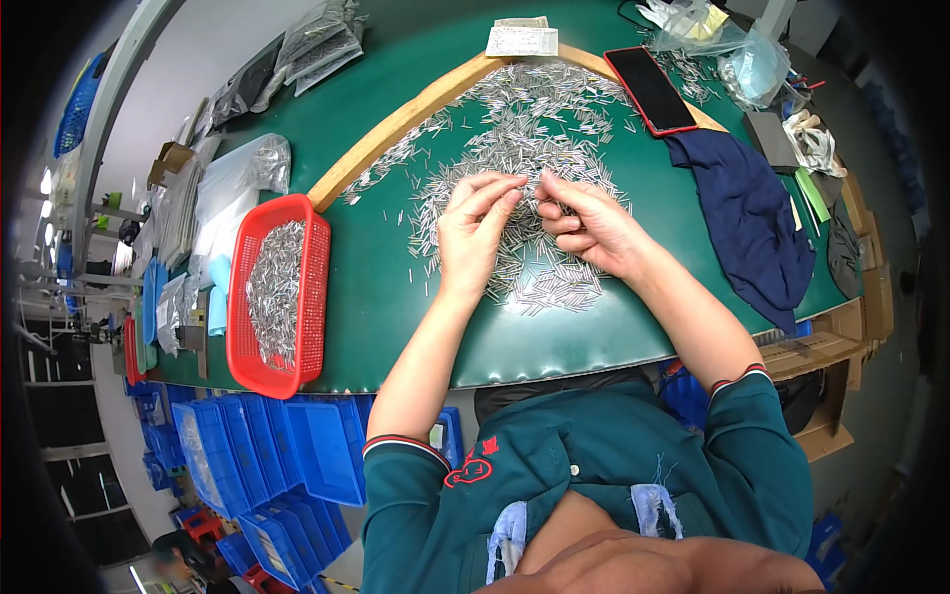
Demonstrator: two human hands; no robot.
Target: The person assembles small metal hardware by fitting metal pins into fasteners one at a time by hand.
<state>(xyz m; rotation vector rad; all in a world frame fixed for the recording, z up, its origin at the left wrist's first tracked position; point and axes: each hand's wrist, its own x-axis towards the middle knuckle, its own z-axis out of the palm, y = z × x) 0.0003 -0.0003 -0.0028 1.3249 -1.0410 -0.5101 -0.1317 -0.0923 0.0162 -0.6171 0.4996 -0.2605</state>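
A wide heap of small, thin silvery metal pins (pixel 554 287) is spread over the green table. Above the middle of it, my two hands come close together, fingertips almost meeting. My left hand (pixel 471 230) is closed in a pinch of thumb and forefinger. The same goes for my right hand (pixel 598 226), its other fingers curled in. Whatever sits between the fingertips is too small to make out. To the left stands a red perforated plastic basket (pixel 315 287) with many of the same pins inside.
Wooden strips (pixel 406 127) form an angled border behind the heap, with a paper pad (pixel 522 40) at the corner. A red-edged phone (pixel 650 91) and a dark blue cloth (pixel 744 213) lie right. Plastic bags (pixel 233 188) lie left; blue bins (pixel 327 455) stand below the table.
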